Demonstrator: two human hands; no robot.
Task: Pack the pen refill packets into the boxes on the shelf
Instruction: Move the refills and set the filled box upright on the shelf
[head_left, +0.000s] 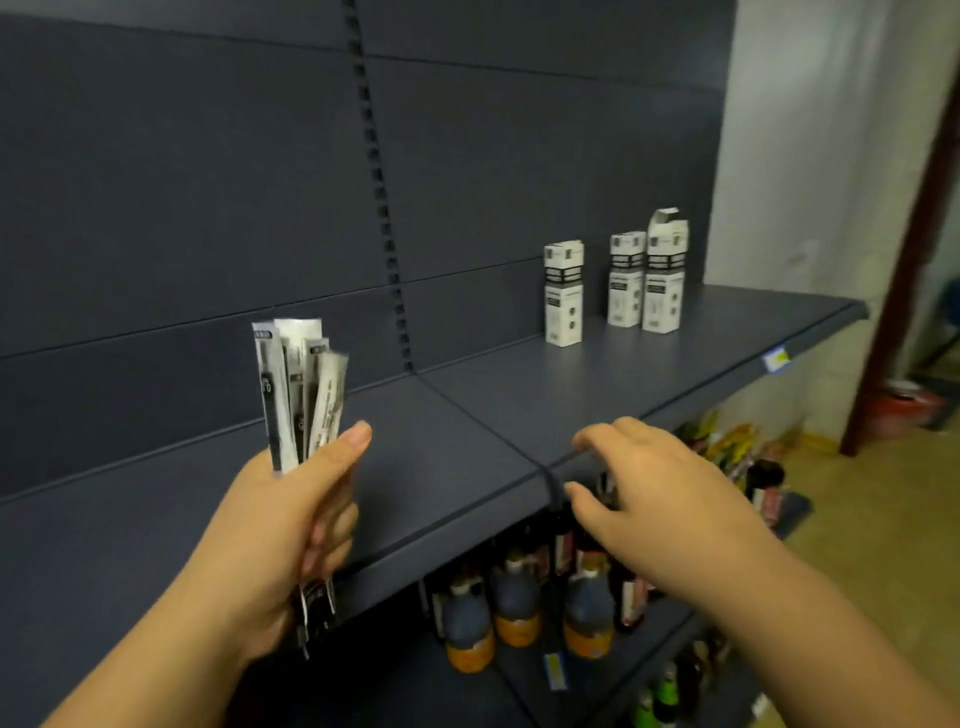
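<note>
Here, box lettering blurs, unreadable.

A dark grey shelf with a smooth, matt painted finish that looks like metal. At two o'clock on it, three white and black boxes of matt card. At nine o'clock, glossy clear plastic packets. At five o'clock, shiny bottles, glass or plastic unclear.
</note>
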